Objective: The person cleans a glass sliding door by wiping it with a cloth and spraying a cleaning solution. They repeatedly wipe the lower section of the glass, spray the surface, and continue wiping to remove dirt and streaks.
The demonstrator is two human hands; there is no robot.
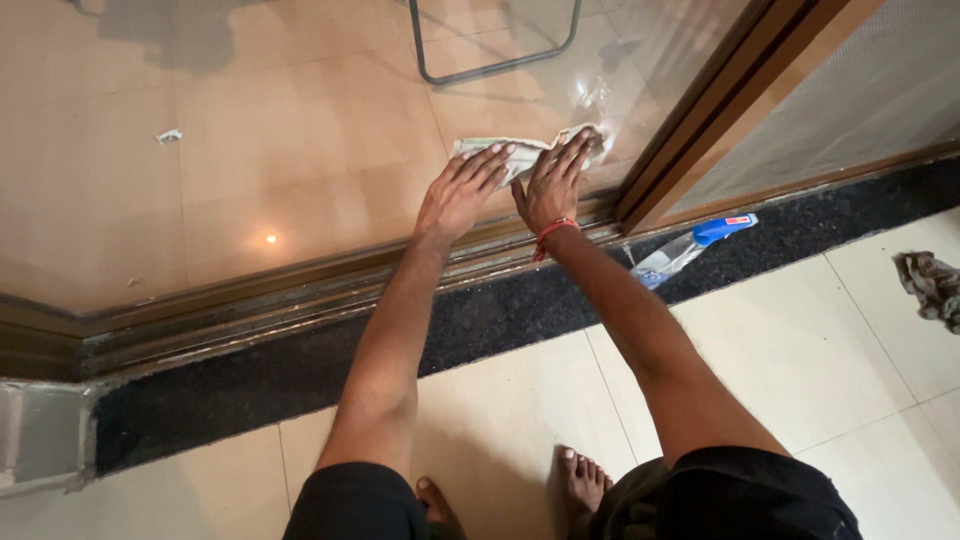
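low on the glass door (300, 150), both hands press a pale cloth (520, 155) flat: left hand (462, 195) and right hand (553, 185) with fingers spread, gripping nothing; spray bottle (690, 250) lies nearby.

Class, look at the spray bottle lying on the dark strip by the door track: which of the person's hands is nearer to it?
Right. The right hand presses the cloth on the glass, up-left of the spray bottle; the left hand lies farther left, beyond the right.
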